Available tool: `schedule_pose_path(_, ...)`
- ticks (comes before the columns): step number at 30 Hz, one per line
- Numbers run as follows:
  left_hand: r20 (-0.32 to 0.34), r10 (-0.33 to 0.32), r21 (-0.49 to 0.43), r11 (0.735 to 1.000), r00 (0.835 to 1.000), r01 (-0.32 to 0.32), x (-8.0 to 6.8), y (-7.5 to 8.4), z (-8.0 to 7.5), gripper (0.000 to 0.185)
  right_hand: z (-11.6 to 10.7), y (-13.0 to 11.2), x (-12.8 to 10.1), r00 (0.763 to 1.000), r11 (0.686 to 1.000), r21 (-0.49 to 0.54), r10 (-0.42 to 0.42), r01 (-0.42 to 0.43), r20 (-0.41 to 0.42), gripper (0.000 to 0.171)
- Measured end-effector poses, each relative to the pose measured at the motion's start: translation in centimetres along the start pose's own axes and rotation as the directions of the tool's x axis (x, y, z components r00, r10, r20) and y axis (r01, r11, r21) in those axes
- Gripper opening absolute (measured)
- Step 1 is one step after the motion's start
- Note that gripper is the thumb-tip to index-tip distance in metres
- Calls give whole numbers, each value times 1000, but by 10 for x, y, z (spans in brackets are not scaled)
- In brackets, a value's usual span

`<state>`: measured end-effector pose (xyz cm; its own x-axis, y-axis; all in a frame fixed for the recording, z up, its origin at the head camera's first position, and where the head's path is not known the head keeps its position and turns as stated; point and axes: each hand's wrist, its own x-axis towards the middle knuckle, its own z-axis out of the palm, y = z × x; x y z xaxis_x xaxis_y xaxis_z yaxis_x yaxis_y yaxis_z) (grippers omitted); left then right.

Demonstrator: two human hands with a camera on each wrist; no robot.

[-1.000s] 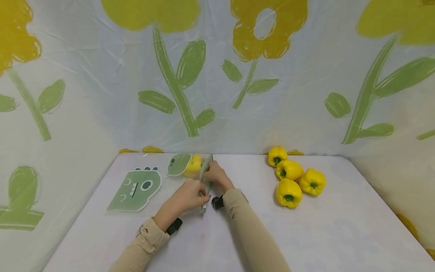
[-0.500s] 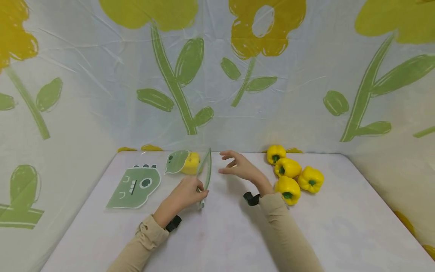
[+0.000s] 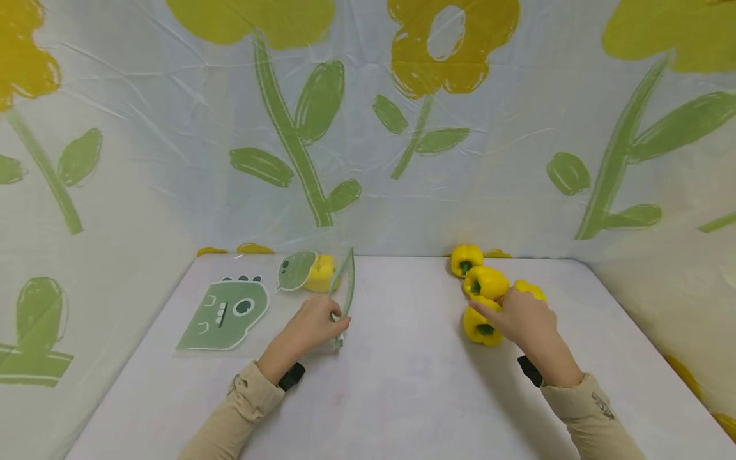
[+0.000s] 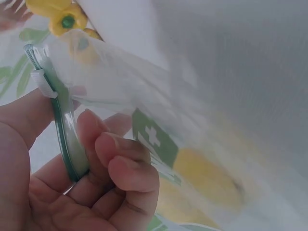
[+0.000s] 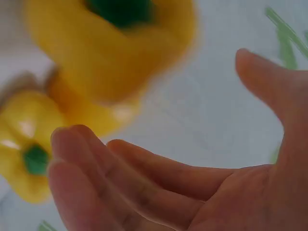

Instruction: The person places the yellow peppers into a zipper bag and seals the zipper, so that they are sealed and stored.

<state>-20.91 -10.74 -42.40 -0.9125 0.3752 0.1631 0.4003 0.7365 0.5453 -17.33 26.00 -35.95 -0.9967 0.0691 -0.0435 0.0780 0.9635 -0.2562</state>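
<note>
Four glossy yellow bell peppers (image 3: 486,283) are lying clustered at the table's (image 3: 402,383) far right; the right hand (image 3: 520,319), fingers spread and empty, is reaching over the nearest; the left hand (image 3: 313,329) is pinching the green zip rim of a clear plastic zip bag (image 3: 344,291), holding its mouth upright and open; one more yellow pepper (image 3: 320,273) is resting inside.

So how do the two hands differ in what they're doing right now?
The left hand grips the green rim of a clear zip bag and holds it upright; the right hand holds nothing, its fingers open and reaching over the yellow peppers. The left hand is at the table's middle, the right hand further right. Both wear beige sleeves.
</note>
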Motion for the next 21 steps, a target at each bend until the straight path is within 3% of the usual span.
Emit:
schedule_pose_path(5,11,7,-27,1000,1000,-7,0,-2,-1,15,29,14,-3,995,999,14,42,-43,89,85)
schedule_pose_path(11,21,39,-56,998,999,-38,-1,-2,-3,17,45,23,-4,994,996,90,-23,14,108,101)
schedule_pose_path(21,23,36,-55,998,999,-35,-1,-1,-4,11,43,22,-3,988,974,194,-135,119,69,85)
